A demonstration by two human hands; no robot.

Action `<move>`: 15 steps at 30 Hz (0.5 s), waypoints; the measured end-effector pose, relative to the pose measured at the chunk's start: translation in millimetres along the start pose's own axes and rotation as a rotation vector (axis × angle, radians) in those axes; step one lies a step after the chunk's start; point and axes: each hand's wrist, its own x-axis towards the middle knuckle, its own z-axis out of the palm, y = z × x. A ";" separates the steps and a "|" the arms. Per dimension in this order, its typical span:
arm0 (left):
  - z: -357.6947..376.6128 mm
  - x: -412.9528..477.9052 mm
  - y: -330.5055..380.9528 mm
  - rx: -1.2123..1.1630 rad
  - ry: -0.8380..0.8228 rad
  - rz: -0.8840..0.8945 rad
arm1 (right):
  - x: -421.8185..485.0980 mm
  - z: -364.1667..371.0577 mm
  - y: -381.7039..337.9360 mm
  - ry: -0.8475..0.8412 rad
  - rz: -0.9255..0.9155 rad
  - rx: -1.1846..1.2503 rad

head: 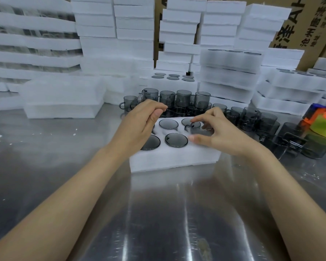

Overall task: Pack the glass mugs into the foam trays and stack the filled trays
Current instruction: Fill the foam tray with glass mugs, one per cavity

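Observation:
A white foam tray (174, 157) lies on the steel table in front of me, with several smoky grey glass mugs (176, 139) sunk upside down into its round holes. My right hand (216, 133) holds one grey mug (198, 128) over the tray's right side, fingers curled round its rim. My left hand (146, 119) hovers over the tray's left rear corner with fingers loosely curled and holds nothing that I can see. Loose grey mugs (183, 99) stand stacked just behind the tray.
More loose mugs (267, 125) crowd the table to the right, near a yellow-green and orange tape dispenser (322, 125). Stacks of foam trays (230, 72) and cardboard boxes (309, 19) line the back. Two foam blocks (62, 102) lie at left.

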 end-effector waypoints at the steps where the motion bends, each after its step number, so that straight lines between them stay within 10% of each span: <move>1: -0.1 0.1 -0.1 0.000 0.000 0.000 | -0.5 1.4 -1.8 0.087 -0.024 -0.009; 4: 0.2 0.2 0.1 0.007 0.000 0.004 | -1.2 7.5 -7.1 0.237 -0.171 -0.215; 15: 5.9 -0.5 -7.1 -0.107 0.089 -0.184 | -5.6 11.7 -8.4 -0.304 0.065 -0.403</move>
